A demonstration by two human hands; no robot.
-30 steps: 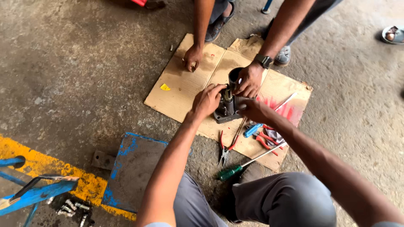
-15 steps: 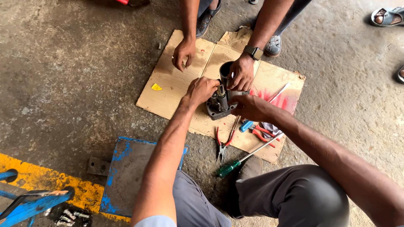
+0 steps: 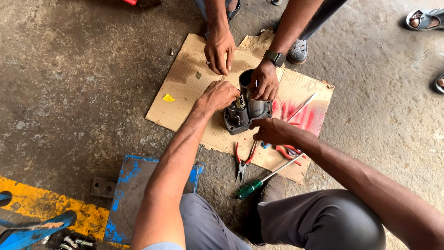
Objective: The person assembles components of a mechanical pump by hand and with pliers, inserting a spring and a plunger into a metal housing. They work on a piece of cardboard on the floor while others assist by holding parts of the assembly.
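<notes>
A dark grey metal housing [image 3: 247, 113] with an upright cylinder stands on a sheet of cardboard [image 3: 185, 99]. My left hand [image 3: 219, 95] rests against its upper left side, fingers curled by a small threaded part. My right hand [image 3: 270, 130] touches its lower right corner with pinched fingers. What they pinch is hidden. Across from me another person's hand with a wristwatch [image 3: 264, 83] grips the cylinder's top, and their other hand [image 3: 218, 46] hovers over the cardboard with the fingers bent.
Red-handled pliers [image 3: 243, 159], a green-handled screwdriver [image 3: 259, 181] and a thin metal rod [image 3: 303, 106] lie on the cardboard's near side. A blue metal plate [image 3: 127, 194] lies by my left knee, loose bolts [image 3: 74, 241] beside a yellow floor stripe. Sandalled feet [image 3: 423, 18] stand at top right.
The view has drifted, so everything sits lower in frame. The other person's free hand lifted off the cardboard and moved nearer the housing. My hands stay on the housing.
</notes>
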